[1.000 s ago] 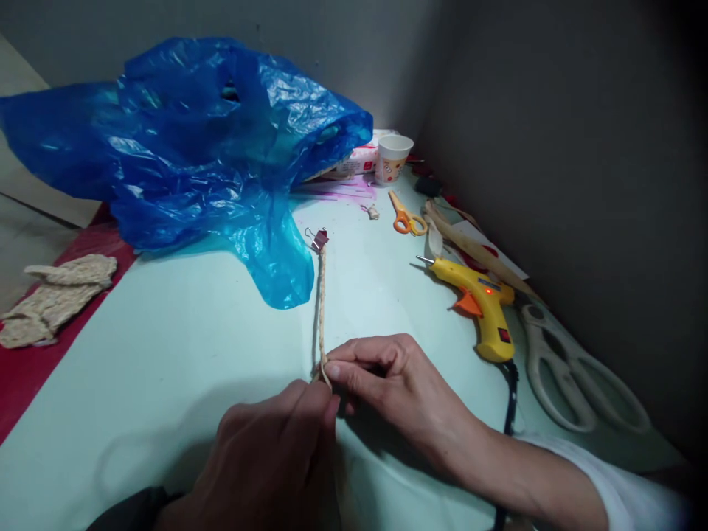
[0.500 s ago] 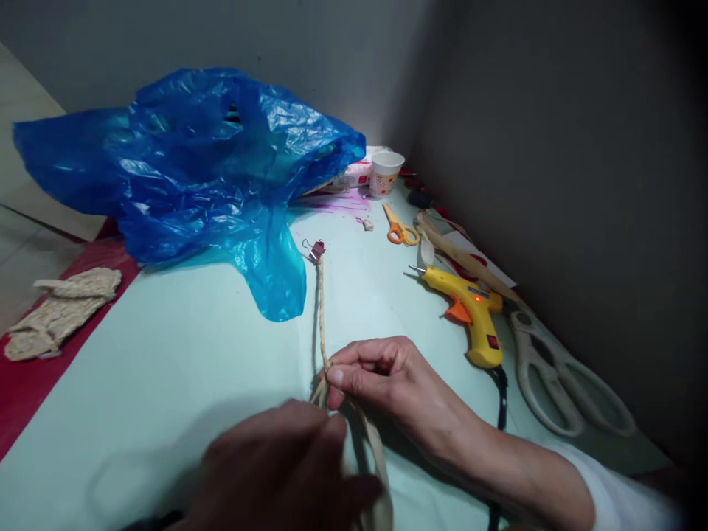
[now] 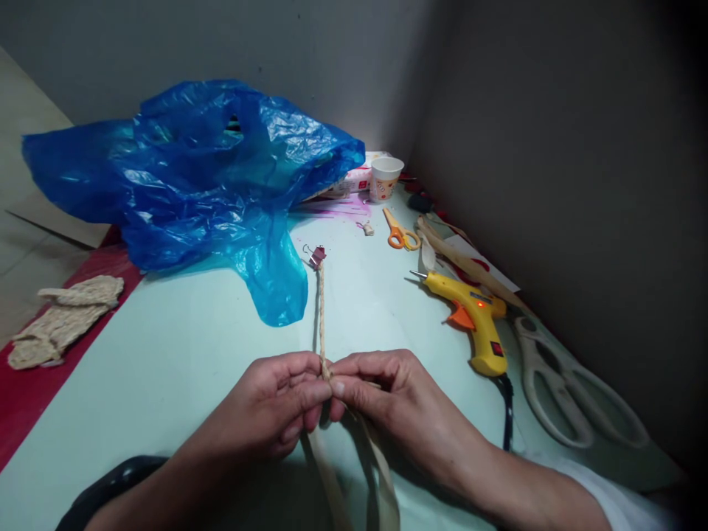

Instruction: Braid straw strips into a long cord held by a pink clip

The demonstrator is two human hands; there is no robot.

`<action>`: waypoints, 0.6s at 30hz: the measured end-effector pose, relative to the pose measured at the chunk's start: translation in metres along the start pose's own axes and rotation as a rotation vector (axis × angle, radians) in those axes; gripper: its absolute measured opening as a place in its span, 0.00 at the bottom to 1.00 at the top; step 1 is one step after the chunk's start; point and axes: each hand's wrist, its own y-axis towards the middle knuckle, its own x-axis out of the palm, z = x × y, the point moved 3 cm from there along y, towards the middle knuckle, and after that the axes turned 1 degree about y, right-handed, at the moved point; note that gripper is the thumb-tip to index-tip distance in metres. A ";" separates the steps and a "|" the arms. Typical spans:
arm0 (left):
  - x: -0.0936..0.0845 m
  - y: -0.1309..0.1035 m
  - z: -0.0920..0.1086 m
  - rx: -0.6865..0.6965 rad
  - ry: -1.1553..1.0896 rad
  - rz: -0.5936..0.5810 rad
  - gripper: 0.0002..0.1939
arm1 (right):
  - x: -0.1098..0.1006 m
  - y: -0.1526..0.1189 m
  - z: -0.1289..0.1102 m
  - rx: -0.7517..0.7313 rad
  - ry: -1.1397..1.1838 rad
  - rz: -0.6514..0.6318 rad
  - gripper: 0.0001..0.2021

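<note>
A thin, straw-coloured braid [image 3: 322, 317] runs from a maroon binder clip [image 3: 317, 257] on the table down to my hands. My left hand [image 3: 290, 398] pinches the braid's lower end from the left, thumb and fingers closed. From the right, my right hand [image 3: 376, 380] pinches the same spot, its thumb tip against the left one. Below the fingers, loose flat strands [image 3: 329, 472] hang towards me. The exact crossing of the strands is hidden by my fingertips.
A crumpled blue plastic bag [image 3: 210, 177] covers the back left. To the right lie a yellow glue gun [image 3: 481, 317], large scissors [image 3: 558, 383] and small orange scissors [image 3: 399, 230]. A paper cup [image 3: 386, 179] stands at the back; a woven straw piece [image 3: 66, 321] lies at left.
My left hand has moved up and away from me to the braid's end and closed there beside my right hand. The right hand keeps its pinch.
</note>
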 end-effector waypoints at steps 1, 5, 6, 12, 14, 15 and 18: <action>0.000 0.000 0.000 0.016 -0.019 -0.001 0.14 | 0.000 -0.001 0.001 -0.013 -0.034 -0.003 0.13; -0.003 0.001 -0.006 0.069 -0.028 0.007 0.20 | -0.001 -0.005 0.002 -0.067 -0.258 0.007 0.14; -0.004 0.001 -0.007 0.075 -0.014 0.012 0.21 | -0.001 -0.006 0.002 -0.080 -0.324 0.013 0.14; -0.003 -0.003 -0.006 0.052 -0.003 0.077 0.18 | -0.002 -0.012 -0.003 -0.110 -0.540 0.038 0.09; -0.001 -0.005 -0.002 0.039 0.011 0.114 0.16 | -0.002 -0.013 -0.004 -0.103 -0.583 0.041 0.09; 0.000 -0.006 -0.001 0.032 0.026 0.135 0.15 | -0.002 -0.013 -0.004 -0.093 -0.603 0.044 0.10; 0.001 -0.008 0.003 0.014 0.087 0.195 0.12 | -0.001 -0.012 -0.004 -0.054 -0.665 0.055 0.10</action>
